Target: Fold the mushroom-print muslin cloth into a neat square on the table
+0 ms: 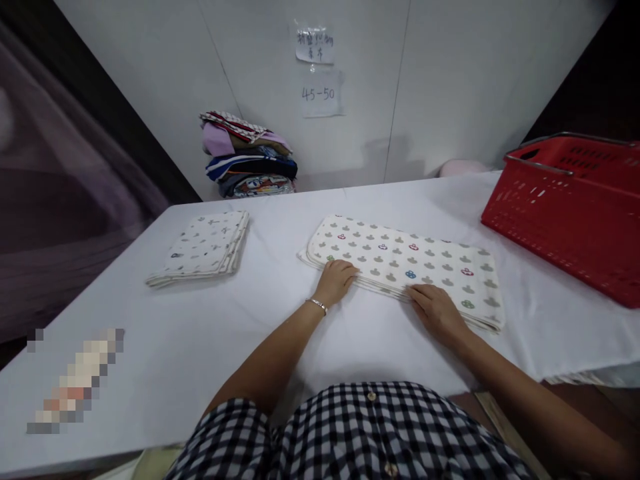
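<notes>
Currently, both hands meet the near long edge of a folded printed cloth (400, 263), which lies flat and just beyond the fingertips. Its long axis runs crosswise to the wearer's view, left to right, with the right end slanting closer to the body.

Left hand (336, 283): fingers close together and slightly curled, resting at the near edge towards the cloth's left end. Right hand (440, 313): fingers likewise together, tips on the same edge near its middle, palm lower and further right. Thumbs not clearly visible; cannot tell whether either hand pinches the layers or merely rests on them. No wide spread of fingers on either side.

Key relation: left fingers are nearer the cloth's left end; right fingers are nearer its right end, though a good length of cloth extends past them. Most of the cloth's width lies on the far side of both sets of fingertips. Several layer edges show along the near side, between the hands.

Surroundings: second folded cloth (205, 247), well to the left of the left fingers, apart from the first. Red basket (565, 227), beyond and to the right of the right fingers. Pile of folded fabrics (250, 160), far side, left of the left fingers. White tabletop (250, 353) beneath the work. Bracelet (317, 305) on the left wrist.
</notes>
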Demonstrator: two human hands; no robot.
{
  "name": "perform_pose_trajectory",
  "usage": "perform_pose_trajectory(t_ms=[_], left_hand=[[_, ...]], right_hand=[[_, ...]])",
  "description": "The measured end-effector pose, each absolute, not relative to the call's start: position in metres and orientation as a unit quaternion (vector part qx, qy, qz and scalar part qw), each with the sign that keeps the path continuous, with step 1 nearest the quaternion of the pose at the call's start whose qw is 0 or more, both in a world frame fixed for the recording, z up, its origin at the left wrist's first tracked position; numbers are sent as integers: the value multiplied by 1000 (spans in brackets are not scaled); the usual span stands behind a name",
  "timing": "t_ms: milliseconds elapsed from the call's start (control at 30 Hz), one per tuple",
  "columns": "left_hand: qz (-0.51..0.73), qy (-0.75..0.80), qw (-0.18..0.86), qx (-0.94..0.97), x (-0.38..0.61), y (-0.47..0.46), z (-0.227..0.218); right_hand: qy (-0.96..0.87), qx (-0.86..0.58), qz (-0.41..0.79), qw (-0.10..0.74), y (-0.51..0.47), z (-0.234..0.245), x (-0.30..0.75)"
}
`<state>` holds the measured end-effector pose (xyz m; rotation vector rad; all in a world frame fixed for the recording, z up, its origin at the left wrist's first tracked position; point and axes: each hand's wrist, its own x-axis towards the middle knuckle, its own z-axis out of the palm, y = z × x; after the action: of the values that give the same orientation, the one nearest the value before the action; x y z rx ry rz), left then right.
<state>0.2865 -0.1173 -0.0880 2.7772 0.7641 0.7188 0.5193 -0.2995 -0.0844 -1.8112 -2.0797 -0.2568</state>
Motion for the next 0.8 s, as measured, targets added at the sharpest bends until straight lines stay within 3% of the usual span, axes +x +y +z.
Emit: perform_pose_trajectory(t_ms=[267,533,800], left_hand=[[157,211,78,962,283,-107,-79],[143,184,51,971,285,-98,-84],[126,188,43,973,287,-102,-79]], right_hand=[[-751,-636,-59,168,-271,-76,510],[-772,-622,-89,97,-263,-75,508],[-785,-609,-79,80,-259,-75,509]])
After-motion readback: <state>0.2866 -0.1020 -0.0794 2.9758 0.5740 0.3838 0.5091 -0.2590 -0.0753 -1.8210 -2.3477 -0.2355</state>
